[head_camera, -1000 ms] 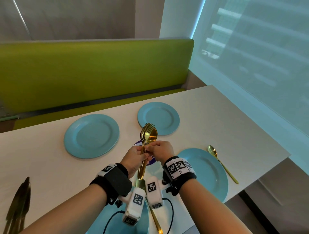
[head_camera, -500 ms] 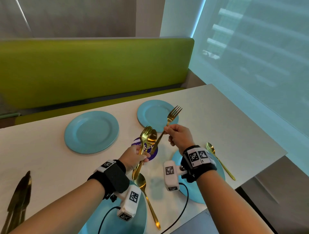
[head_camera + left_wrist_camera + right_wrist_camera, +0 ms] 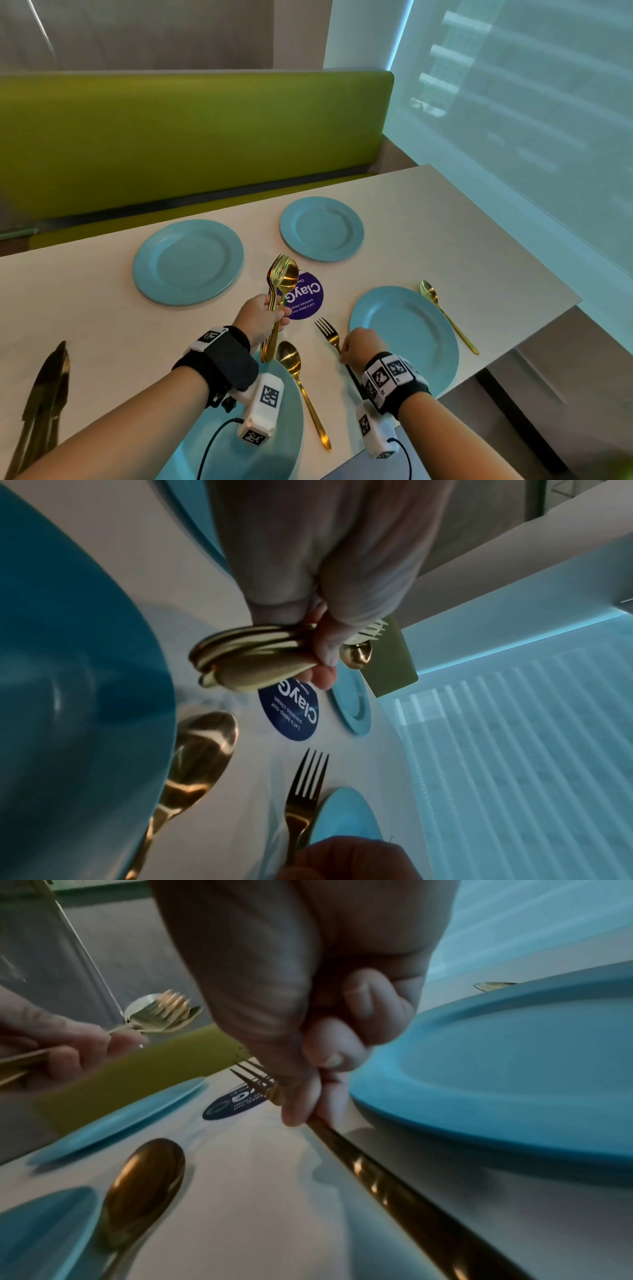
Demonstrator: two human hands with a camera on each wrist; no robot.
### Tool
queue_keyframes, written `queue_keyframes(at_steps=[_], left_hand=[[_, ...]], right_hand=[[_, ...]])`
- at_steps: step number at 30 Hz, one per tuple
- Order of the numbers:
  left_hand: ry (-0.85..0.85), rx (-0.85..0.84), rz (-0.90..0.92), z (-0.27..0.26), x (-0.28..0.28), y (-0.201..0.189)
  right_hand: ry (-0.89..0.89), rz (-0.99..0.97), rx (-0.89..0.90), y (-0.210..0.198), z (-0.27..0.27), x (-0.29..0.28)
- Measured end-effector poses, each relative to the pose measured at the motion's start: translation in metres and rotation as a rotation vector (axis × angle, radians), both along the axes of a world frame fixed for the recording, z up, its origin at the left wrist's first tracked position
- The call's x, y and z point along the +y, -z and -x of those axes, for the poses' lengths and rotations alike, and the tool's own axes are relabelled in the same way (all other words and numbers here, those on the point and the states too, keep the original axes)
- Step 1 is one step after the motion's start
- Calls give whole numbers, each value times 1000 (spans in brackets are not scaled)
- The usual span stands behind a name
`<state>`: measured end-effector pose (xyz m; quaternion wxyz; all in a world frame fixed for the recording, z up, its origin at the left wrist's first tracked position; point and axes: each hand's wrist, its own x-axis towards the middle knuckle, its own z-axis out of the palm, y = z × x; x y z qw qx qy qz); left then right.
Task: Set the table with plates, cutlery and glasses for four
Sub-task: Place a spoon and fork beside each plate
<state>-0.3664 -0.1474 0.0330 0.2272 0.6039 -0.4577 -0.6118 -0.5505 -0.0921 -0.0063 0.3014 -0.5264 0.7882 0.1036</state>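
Several blue plates lie on the white table [image 3: 462, 219]: two far plates [image 3: 188, 262] [image 3: 322, 229], a near right plate [image 3: 404, 335] and a near plate [image 3: 239, 438] under my left wrist. My left hand [image 3: 260, 318] grips a bundle of gold forks and spoons [image 3: 282, 277] [image 3: 253, 656], heads up above the table. My right hand [image 3: 359, 346] pinches a gold fork [image 3: 329, 334] [image 3: 377, 1167] that lies on the table just left of the near right plate. One gold spoon [image 3: 301, 383] lies right of the near plate, another spoon [image 3: 445, 313] right of the near right plate.
A purple round sticker [image 3: 305, 301] marks the table's middle. Dark gold knives [image 3: 41, 397] lie at the near left. A green bench [image 3: 188, 137] runs behind the table, and a blind-covered window [image 3: 531, 102] stands to the right. The table's right edge is close to the spoon.
My right hand drew one fork out of the bundle, carried it right and down, and now has it flat on the table left of the near right plate. The left hand kept the bundle.
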Motion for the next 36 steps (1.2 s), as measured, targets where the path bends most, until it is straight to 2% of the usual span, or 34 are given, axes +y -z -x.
queue_keyframes(at_steps=[12, 24, 36], left_hand=[[-43, -2, -19, -15, 7, -3], [-49, -4, -4, -17, 8, -9], [-62, 21, -20, -36, 15, -10]], right_hand=[[-39, 31, 178, 3, -15, 10], [-65, 40, 225, -4, -17, 11], [28, 40, 229, -9, -22, 15]])
